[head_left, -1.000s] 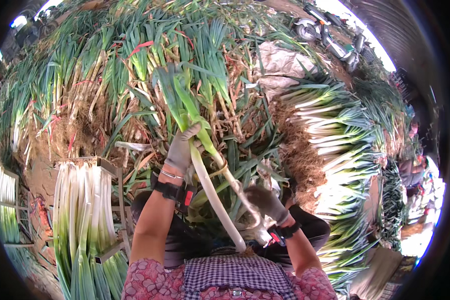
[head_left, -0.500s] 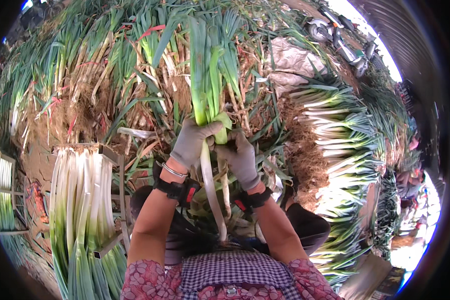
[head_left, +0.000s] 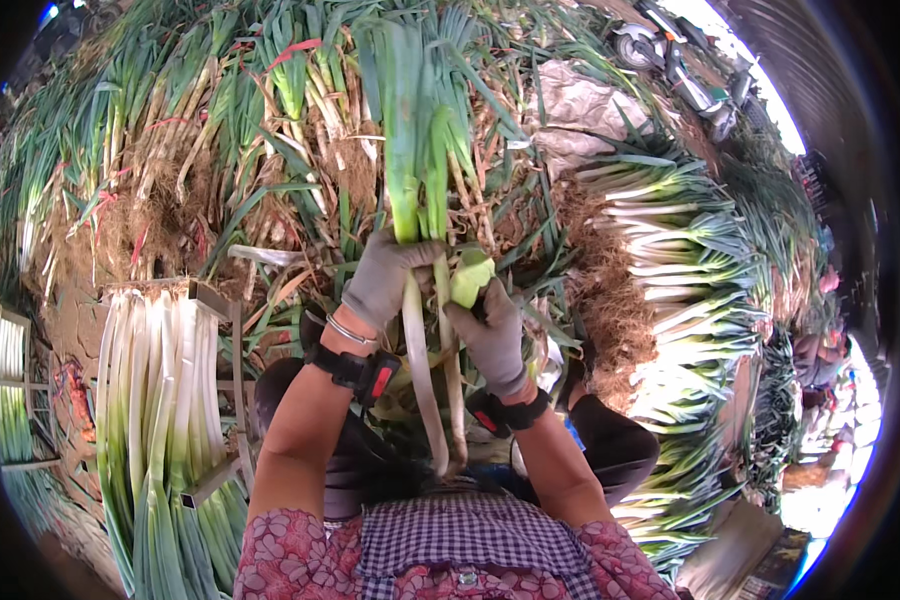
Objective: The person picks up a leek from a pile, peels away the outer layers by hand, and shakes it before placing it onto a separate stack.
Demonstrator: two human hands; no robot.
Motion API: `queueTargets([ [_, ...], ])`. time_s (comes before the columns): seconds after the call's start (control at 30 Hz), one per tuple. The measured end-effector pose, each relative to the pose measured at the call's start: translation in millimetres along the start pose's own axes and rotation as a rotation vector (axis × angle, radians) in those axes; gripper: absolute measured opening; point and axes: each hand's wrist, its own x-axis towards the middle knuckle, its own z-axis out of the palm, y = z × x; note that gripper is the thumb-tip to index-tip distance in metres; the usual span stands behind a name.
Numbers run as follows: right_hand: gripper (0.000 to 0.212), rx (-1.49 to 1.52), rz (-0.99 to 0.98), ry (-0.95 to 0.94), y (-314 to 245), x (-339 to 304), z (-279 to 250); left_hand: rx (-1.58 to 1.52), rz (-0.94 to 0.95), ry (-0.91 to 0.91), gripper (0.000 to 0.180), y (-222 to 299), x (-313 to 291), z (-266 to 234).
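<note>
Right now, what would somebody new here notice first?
Probably the gloved left hand in the middle, gripping two long stalks, and the right hand beside it, pinching a pale green piece. Next, maybe, the huge leafy heap across the top and the row of white stems on the right.

1. The leeks [head_left: 403, 195] in the left hand [head_left: 388, 278] have deep green leaves [head_left: 400, 110], and their stalks [head_left: 424, 390] are of white colour.
2. The leaf piece [head_left: 472, 272] in the right hand [head_left: 495, 340] is of a pale, yellowish green.
3. Both gloves [head_left: 498, 352] are grey.
4. The wristbands [head_left: 342, 366] are black, each with some red.
5. The apron [head_left: 470, 540] has small checks, dark blue and white.
6. The shirt [head_left: 292, 550] is pinkish red, with a flower pattern.
7. The roots [head_left: 610, 320] at the right are brown.
8. The sack [head_left: 582, 105] is pale beige.
</note>
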Motion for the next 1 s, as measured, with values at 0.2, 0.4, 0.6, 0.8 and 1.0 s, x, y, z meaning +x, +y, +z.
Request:
queueTargets([
  [0.2,0.032,-0.229,0.564,-0.128,34.7,-61.3,-87.4,-0.153,0.022,0.051,0.016,14.7,8.7,-16.2],
  [0.4,0.026,-0.817,-0.124,0.020,16.2,-32.6,-72.7,-0.165,0.049,-0.032,0.022,5.9,4.7,-9.8],
  [0.6,0.034,-0.393,-0.111,-0.092,-9.6,28.3,-14.8,-0.174,0.056,-0.121,0.029,9.1,1.0,4.6],
  [0.8,0.025,-0.091,0.287,-0.184,-7.9,33.9,-5.3,0.001,0.088,-0.045,0.020,13.2,-9.3,6.8],
  [1.0,0.016,-0.039,0.256,-0.118,-13.8,23.3,-5.6,-0.022,0.080,-0.097,0.022,19.1,-12.3,6.9],
])
